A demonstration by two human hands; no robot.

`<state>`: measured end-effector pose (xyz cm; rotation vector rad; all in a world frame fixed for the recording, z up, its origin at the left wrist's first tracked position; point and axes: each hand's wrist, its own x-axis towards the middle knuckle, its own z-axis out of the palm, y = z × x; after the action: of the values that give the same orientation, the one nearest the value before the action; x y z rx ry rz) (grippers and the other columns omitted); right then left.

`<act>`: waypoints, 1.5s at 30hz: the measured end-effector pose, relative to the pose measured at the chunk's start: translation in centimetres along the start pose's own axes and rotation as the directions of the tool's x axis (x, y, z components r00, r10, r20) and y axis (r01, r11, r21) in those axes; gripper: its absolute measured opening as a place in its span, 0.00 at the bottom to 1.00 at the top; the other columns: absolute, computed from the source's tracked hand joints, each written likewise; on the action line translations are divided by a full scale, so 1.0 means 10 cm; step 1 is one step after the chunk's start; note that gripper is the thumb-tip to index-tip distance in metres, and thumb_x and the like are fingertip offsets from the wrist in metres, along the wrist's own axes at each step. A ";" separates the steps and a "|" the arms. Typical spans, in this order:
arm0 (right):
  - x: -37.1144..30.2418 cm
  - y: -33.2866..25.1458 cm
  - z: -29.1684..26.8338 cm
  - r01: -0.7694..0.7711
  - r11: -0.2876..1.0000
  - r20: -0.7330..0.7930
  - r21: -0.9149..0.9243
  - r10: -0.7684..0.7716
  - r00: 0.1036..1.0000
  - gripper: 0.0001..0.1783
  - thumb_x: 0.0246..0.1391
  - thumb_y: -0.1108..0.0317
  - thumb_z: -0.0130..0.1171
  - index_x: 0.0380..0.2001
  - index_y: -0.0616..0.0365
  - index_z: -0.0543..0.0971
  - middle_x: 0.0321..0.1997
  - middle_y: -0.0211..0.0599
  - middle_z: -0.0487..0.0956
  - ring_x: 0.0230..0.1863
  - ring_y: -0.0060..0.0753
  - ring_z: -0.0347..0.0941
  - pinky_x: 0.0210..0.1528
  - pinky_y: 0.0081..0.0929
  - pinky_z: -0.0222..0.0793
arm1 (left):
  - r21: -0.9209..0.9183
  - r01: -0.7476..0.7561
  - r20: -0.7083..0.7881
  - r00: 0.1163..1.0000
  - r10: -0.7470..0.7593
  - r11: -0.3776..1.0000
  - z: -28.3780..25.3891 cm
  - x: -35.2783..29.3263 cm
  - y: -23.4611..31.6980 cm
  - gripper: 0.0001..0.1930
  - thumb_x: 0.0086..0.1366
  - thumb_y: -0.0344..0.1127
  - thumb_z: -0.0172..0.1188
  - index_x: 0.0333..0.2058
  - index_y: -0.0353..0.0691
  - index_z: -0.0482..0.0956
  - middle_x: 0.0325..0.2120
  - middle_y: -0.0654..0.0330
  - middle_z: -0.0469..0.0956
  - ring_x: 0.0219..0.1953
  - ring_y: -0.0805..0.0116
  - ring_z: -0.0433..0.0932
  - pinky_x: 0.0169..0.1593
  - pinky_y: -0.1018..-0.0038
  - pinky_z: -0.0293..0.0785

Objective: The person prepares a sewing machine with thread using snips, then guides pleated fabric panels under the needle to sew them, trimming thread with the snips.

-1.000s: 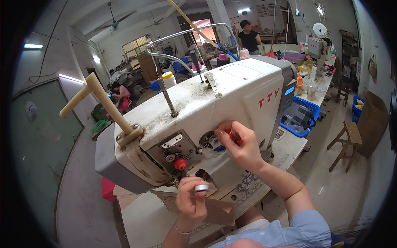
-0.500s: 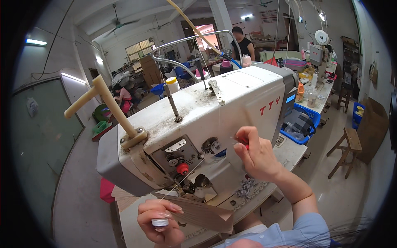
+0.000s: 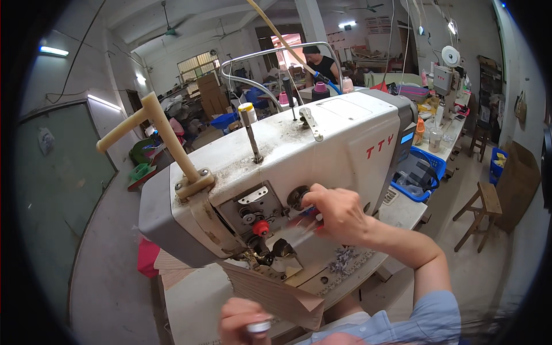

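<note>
A large white industrial sewing machine (image 3: 339, 129) stands before me. My left hand (image 3: 240, 317), blurred, is low in front of the machine bed, its fingers closed round a small silver bobbin (image 3: 259, 327). My right hand (image 3: 340, 214) is up against the machine's front, its bent fingertips at the round dark winder wheel (image 3: 297, 197). A slim tool with red parts (image 3: 309, 219), smeared by motion, sticks out from under its curled fingers; its kind is not plain. Left of that hand are a red knob (image 3: 260, 228) and the open needle area. Striped pinkish-beige cloth (image 3: 270, 290) lies below the needle area.
A cream-coloured bracket (image 3: 167, 138) rises from the machine's left end. Grey thread scraps (image 3: 343, 260) lie on the bed. A blue basket (image 3: 428, 167) stands to the right, near a wooden stool (image 3: 482, 204). Another person (image 3: 322, 64) is at the back.
My right hand has moved left and down to the winder wheel. My left hand has dropped lower and right with the bobbin. The thread stretched up from it no longer shows.
</note>
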<state>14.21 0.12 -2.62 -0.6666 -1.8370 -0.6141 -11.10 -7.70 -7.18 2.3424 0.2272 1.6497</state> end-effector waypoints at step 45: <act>-1.80 -0.22 -0.38 -0.474 -0.379 0.506 0.794 0.845 0.173 0.11 0.60 0.64 0.55 0.41 0.58 0.71 0.28 0.34 0.74 0.13 0.10 0.52 0.17 0.12 0.45 | 0.536 0.580 0.052 0.702 -0.710 0.613 1.64 -1.38 -1.23 0.09 0.61 0.33 0.57 0.32 0.35 0.68 0.31 0.54 0.69 0.30 0.51 0.74 0.29 0.61 0.72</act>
<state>20.65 -6.86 -18.46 -0.6497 -0.6381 1.2448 -0.03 -1.94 -28.50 2.3085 1.4099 0.9618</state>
